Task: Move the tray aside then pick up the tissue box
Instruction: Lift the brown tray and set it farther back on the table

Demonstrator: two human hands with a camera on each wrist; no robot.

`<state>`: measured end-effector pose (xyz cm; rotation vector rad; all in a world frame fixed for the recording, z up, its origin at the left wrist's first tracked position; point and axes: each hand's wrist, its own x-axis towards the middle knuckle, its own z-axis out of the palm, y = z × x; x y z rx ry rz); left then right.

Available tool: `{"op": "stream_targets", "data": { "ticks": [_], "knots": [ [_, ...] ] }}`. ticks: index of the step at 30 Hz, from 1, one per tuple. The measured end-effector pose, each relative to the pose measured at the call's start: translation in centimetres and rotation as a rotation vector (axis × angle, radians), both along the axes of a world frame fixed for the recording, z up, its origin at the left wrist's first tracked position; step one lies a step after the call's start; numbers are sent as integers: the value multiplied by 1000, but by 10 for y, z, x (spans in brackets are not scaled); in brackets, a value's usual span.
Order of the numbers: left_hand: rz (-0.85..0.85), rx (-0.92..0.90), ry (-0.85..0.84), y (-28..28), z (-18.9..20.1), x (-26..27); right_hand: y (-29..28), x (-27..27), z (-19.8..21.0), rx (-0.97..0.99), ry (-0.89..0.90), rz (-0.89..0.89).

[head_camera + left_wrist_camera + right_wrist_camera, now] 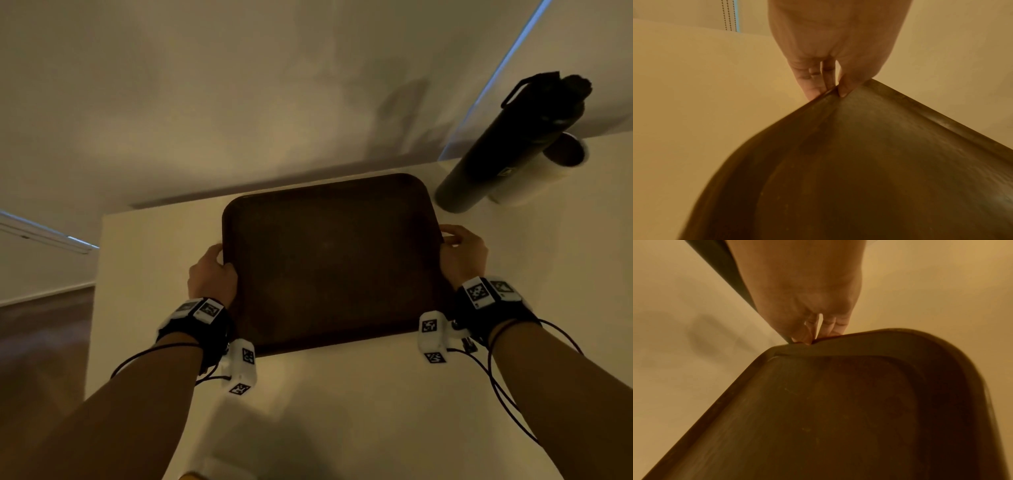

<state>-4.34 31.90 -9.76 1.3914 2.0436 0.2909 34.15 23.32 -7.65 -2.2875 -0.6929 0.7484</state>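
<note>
A dark brown rectangular tray (332, 260) with rounded corners lies over the white table, nothing on it. My left hand (214, 270) grips its left rim, thumb on top and fingers under the edge, as the left wrist view shows at the tray rim (830, 95). My right hand (460, 251) pinches the right rim (838, 340) the same way. Whether the tray is touching the table or lifted, I cannot tell. No tissue box shows in any view.
A tall black bottle (507, 147) stands at the table's back right, with a white roll (541, 171) right behind it. The white table (342, 411) ends on the left near a wooden floor (44, 342). A wall rises behind the table.
</note>
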Motion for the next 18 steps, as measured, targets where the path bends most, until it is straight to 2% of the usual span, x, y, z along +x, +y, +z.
{"op": "stream_targets", "data": {
  "ticks": [18],
  "knots": [
    [36,8,6,26,-1,5,33,6,-1,-11,-30,22]
  ]
}}
